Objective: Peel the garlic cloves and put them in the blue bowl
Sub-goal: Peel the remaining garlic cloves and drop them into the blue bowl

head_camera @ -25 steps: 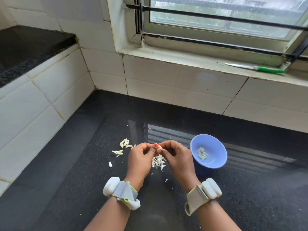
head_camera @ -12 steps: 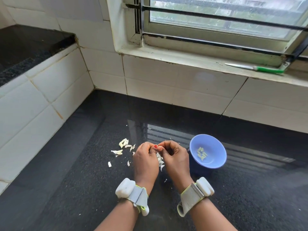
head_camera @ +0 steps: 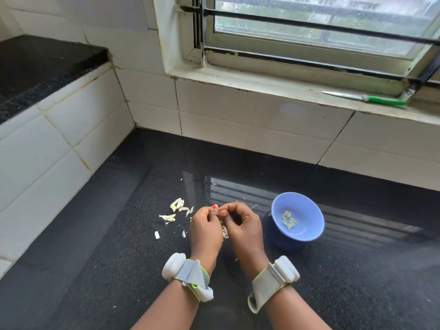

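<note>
The left hand (head_camera: 206, 231) and the right hand (head_camera: 242, 228) meet fingertip to fingertip above the near middle of the black counter (head_camera: 123, 263), both with fingers curled tight around something small between them. I take it to be a garlic clove being stripped, though the clove itself is hidden inside the pinch (only a red-painted nail shows at the top). A scrap of papery skin (head_camera: 225, 232) shows in the gap between the two palms.

The main risk, as I judge it, is the clove slipping out of so small a grip and skittering across the polished stone, where it would land among the loose skins. Flakes clinging to the fingers could also ride along into the blue bowl (head_camera: 307, 234) when the clove is dropped in. The bowl stands just right of the right hand and looks light, so a careless knuckle could nudge or tip it.

The peeled cloves (head_camera: 288, 220) already lie in the bowl's bottom. To the left of the hands, toward the counter's left edge, the unpeeled cloves and skins (head_camera: 177, 210) are scattered.

White tiles rise behind and to the left, with a higher dark ledge (head_camera: 42, 67) in the far left corner. A green-handled knife (head_camera: 366, 98) lies on the windowsill (head_camera: 262, 88) under a barred window.
</note>
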Action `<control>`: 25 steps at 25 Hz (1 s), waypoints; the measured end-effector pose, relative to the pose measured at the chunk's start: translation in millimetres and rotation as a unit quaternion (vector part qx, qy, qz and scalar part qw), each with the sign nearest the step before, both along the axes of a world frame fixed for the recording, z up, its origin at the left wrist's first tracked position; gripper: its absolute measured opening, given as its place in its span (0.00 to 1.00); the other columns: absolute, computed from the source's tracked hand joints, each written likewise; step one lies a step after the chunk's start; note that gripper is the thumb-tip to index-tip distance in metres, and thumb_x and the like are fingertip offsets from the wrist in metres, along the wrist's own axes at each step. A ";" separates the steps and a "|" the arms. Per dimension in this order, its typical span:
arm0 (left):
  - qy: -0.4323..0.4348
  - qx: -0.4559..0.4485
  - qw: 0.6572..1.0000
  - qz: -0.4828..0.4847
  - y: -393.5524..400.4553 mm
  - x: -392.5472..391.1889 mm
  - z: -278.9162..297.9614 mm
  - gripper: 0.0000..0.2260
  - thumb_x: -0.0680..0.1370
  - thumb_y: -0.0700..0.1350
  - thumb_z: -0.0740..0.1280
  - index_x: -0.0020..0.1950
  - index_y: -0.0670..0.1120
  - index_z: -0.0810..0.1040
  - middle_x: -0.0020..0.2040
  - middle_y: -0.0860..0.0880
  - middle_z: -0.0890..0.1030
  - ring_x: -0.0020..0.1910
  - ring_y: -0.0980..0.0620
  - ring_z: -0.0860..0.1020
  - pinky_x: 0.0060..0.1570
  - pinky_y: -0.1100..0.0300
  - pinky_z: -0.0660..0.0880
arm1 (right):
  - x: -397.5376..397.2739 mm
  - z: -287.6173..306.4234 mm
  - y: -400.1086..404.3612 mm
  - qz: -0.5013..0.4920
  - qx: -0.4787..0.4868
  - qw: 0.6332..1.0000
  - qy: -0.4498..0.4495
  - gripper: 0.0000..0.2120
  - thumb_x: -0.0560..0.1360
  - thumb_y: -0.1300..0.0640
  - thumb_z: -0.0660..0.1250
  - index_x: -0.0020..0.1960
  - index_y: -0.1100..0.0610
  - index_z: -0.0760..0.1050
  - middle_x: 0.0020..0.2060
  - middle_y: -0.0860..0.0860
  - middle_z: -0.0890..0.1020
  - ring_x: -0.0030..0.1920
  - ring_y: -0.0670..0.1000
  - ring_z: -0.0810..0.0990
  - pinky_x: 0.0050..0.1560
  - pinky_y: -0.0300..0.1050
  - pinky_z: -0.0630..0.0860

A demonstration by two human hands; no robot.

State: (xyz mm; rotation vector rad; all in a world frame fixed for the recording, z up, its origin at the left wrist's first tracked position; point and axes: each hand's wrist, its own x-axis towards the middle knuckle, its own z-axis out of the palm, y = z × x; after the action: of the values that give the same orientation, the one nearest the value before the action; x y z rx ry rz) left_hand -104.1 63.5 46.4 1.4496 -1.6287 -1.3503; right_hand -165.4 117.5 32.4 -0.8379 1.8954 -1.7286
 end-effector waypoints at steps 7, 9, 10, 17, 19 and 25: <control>0.046 0.002 0.999 -0.011 -0.1 2.2 -4.5 0.07 0.78 0.40 0.65 0.43 0.47 0.80 0.36 0.52 0.82 0.37 0.55 0.81 0.42 0.57 0.78 | -12.3 -5.3 4.3 -0.062 0.044 0.989 -0.127 0.09 0.77 0.65 0.67 0.43 0.53 0.82 0.36 0.50 0.85 0.36 0.46 0.82 0.42 0.42 0.80; 0.067 0.014 0.998 -0.008 0.4 2.6 -2.2 0.07 0.78 0.39 0.65 0.43 0.48 0.80 0.36 0.51 0.82 0.36 0.55 0.81 0.40 0.60 0.77 | -19.0 -8.0 7.3 -0.051 0.098 0.990 -0.086 0.10 0.77 0.63 0.68 0.45 0.50 0.83 0.37 0.48 0.86 0.38 0.45 0.84 0.45 0.45 0.82; 0.075 0.019 0.997 -0.007 0.8 2.8 -0.6 0.06 0.78 0.39 0.66 0.43 0.48 0.80 0.36 0.50 0.82 0.36 0.55 0.80 0.39 0.61 0.77 | -21.5 -7.7 8.5 -0.044 0.116 0.990 -0.072 0.09 0.76 0.63 0.70 0.45 0.49 0.83 0.37 0.47 0.86 0.38 0.45 0.85 0.46 0.47 0.83; 0.088 0.037 0.995 -0.014 -0.6 3.5 -2.9 0.05 0.77 0.39 0.66 0.45 0.44 0.81 0.37 0.47 0.83 0.36 0.55 0.80 0.38 0.65 0.76 | -24.4 -0.4 11.8 -0.020 0.067 0.991 -0.111 0.07 0.76 0.63 0.69 0.50 0.53 0.83 0.42 0.51 0.86 0.43 0.47 0.85 0.46 0.43 0.82; 0.090 0.039 0.995 -0.022 -0.1 3.1 -3.3 0.05 0.77 0.39 0.66 0.45 0.44 0.81 0.37 0.48 0.83 0.36 0.56 0.79 0.36 0.67 0.75 | -22.8 4.0 12.0 0.021 0.039 0.985 -0.169 0.08 0.75 0.63 0.70 0.53 0.57 0.82 0.44 0.54 0.86 0.46 0.50 0.85 0.47 0.42 0.81; 0.054 0.004 0.998 -0.027 -1.9 4.9 -5.9 0.04 0.77 0.41 0.67 0.44 0.46 0.81 0.36 0.51 0.82 0.38 0.53 0.80 0.40 0.63 0.77 | -24.6 11.5 14.7 0.045 0.052 0.986 -0.152 0.04 0.71 0.59 0.75 0.45 0.55 0.84 0.39 0.54 0.86 0.41 0.51 0.84 0.48 0.48 0.82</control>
State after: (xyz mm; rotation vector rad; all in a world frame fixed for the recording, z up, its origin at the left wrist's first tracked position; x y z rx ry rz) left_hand -99.1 61.7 40.5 1.3225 -1.6061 -1.4409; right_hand -189.9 132.2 43.9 -0.5740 1.7002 -1.5874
